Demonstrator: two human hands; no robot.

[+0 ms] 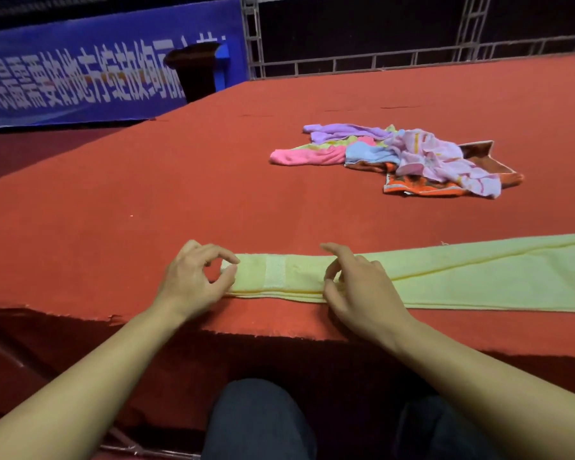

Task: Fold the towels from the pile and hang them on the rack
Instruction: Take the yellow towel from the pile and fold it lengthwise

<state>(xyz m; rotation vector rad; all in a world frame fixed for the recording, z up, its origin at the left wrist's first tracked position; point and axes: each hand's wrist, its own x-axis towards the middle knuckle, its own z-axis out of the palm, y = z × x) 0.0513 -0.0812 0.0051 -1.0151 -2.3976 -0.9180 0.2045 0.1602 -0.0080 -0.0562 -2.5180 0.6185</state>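
A pale yellow towel (462,277) lies folded into a long strip near the front edge of the red surface and runs off the right side of the view. My left hand (193,277) pinches the strip's left end between thumb and fingers. My right hand (356,283) pinches the towel's near edge a little further right, its forefinger stretched out above the cloth. A loose pile of towels (409,157), pink, purple, blue, orange and pale pink, lies further back on the right. No rack is in view.
The red carpeted platform (146,200) has a frayed front edge just below my hands. Behind it stand a blue banner (80,74), a dark lectern (198,71) and a metal truss (253,34). My knees show at the bottom.
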